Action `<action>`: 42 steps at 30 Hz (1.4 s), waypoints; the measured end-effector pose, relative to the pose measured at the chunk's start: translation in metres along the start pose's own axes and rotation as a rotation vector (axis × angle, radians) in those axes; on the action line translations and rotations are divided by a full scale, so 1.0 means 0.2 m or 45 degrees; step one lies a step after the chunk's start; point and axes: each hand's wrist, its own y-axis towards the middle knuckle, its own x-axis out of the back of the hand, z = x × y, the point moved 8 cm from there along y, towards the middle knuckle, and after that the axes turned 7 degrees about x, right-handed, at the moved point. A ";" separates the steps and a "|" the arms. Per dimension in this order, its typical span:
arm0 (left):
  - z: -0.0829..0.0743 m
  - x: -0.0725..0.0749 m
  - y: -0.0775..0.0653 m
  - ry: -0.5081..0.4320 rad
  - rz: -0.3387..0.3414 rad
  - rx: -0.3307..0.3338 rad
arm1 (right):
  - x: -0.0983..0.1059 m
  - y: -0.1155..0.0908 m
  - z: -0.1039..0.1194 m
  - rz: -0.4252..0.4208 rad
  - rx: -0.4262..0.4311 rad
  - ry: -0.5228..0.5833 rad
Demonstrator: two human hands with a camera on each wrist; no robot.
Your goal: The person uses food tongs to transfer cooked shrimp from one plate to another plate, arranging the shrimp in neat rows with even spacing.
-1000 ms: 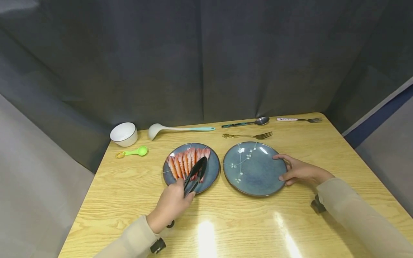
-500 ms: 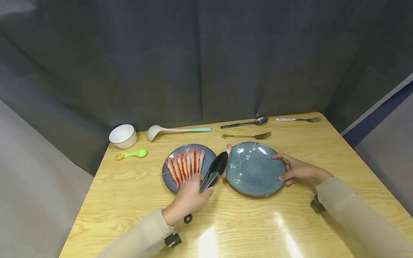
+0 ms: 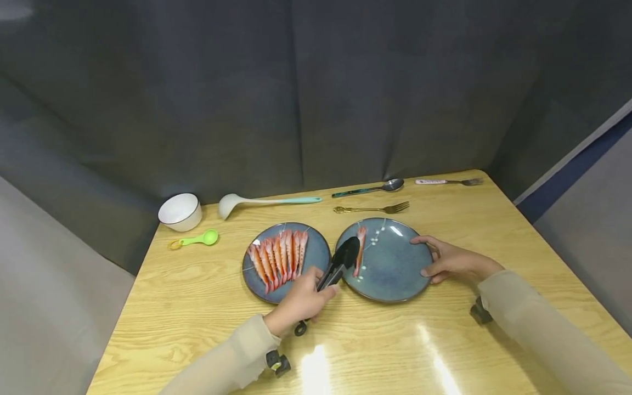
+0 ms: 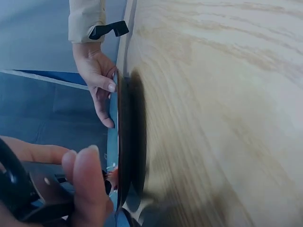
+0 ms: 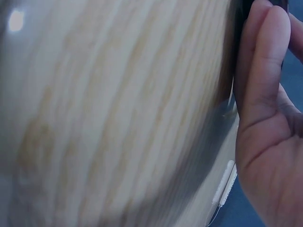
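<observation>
My left hand (image 3: 305, 296) grips black-headed tongs (image 3: 345, 257), whose tips lie over the left side of the right-hand blue plate (image 3: 395, 274). One red-and-white peeled shrimp (image 3: 362, 241) lies on that plate against the tongs; whether they still pinch it I cannot tell. In the left wrist view, the tongs (image 4: 49, 203) sit between thumb and fingers. My right hand (image 3: 451, 260) holds the plate's right rim, thumb and fingers curled over the edge; the right wrist view shows this hand (image 5: 265, 109) close up. Several more shrimp (image 3: 278, 255) lie side by side on the left blue plate (image 3: 318, 252).
Along the back of the wooden table (image 3: 197, 307) are a white bowl (image 3: 180, 213), a ladle (image 3: 266, 201), a dark spoon (image 3: 367, 189), a gold fork (image 3: 370, 209) and a pink-handled fork (image 3: 449, 181). A green measuring spoon (image 3: 199, 239) lies below the bowl.
My left hand has moved right with the tongs, carrying one shrimp from the left plate onto the right plate. My right hand stays on the rim.
</observation>
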 end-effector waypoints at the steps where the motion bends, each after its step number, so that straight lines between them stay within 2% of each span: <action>1: 0.00 0.01 0.00 -0.009 0.004 0.007 | 0.00 0.00 0.00 -0.002 -0.001 -0.003; 16: 0.00 0.04 -0.01 0.044 -0.006 0.011 | 0.00 0.00 0.00 0.001 -0.010 0.024; 19: 0.00 0.08 -0.03 0.139 -0.064 -0.004 | 0.00 0.00 -0.02 0.010 -0.016 0.034; 25: -0.05 0.24 -0.11 0.412 -0.278 -0.104 | 0.00 0.01 -0.02 0.015 0.010 0.031; 28: -0.06 0.32 -0.16 0.478 -0.325 -0.103 | 0.01 0.01 -0.02 0.017 0.011 0.039; 33: -0.02 0.43 -0.23 0.591 -0.392 -0.063 | 0.02 0.01 0.00 0.014 0.015 0.001; 38: 0.01 0.46 -0.28 0.725 -0.452 -0.040 | 0.02 0.01 -0.01 0.002 0.003 -0.030; 42: 0.03 0.44 -0.30 0.761 -0.438 -0.012 | 0.01 0.01 -0.02 -0.003 -0.018 0.006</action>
